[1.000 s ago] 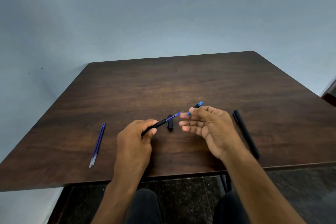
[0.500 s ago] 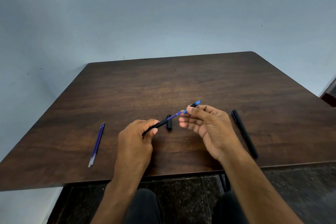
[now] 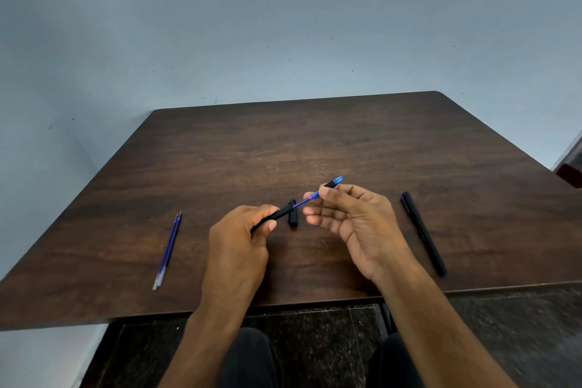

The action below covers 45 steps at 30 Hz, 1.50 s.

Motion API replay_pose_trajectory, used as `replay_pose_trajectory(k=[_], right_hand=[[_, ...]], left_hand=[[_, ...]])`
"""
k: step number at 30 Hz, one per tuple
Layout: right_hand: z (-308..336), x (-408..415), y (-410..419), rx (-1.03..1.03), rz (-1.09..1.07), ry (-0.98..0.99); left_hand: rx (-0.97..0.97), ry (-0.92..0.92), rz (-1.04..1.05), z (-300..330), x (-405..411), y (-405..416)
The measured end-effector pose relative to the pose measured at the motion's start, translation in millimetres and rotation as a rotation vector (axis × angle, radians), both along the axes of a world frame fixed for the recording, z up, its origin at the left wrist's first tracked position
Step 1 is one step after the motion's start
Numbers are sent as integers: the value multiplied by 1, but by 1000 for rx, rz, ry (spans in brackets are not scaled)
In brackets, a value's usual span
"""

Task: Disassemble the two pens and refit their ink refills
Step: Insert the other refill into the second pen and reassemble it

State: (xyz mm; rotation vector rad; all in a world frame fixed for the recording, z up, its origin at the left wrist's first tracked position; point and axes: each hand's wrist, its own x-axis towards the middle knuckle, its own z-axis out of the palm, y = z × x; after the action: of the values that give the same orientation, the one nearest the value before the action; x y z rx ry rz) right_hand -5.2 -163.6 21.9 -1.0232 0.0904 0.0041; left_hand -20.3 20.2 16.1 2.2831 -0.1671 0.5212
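Note:
My left hand point(image 3: 241, 241) grips a black pen barrel point(image 3: 278, 215) that points up and to the right. A blue ink refill point(image 3: 305, 199) sticks out of the barrel's open end. My right hand point(image 3: 357, 224) pinches the black tip section with its blue nose point(image 3: 333, 182), threaded over the refill's far end. A short black cap point(image 3: 293, 213) lies on the table just behind the barrel. Two blue refills point(image 3: 168, 249) lie side by side at the left. A whole black pen point(image 3: 423, 231) lies to the right of my right hand.
The dark wooden table point(image 3: 315, 142) stands against a pale blue wall. Its front edge runs just above my knees, over a dark speckled floor. A dark object shows at the right frame edge.
My right hand has slid the tip section down along the refill toward the barrel, and the gap between them has shrunk. My left hand has held steady.

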Motion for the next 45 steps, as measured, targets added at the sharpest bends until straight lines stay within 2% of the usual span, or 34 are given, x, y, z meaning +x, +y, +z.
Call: replay_pose_trajectory(k=[36,45], right_hand=[[-17,4,9,-12,50,-29],[-21,2,12,-106,37,-38]], left_hand=[[2,-71,-55,-15,7,-4],[-47,-35,-59,-18,8,-3]])
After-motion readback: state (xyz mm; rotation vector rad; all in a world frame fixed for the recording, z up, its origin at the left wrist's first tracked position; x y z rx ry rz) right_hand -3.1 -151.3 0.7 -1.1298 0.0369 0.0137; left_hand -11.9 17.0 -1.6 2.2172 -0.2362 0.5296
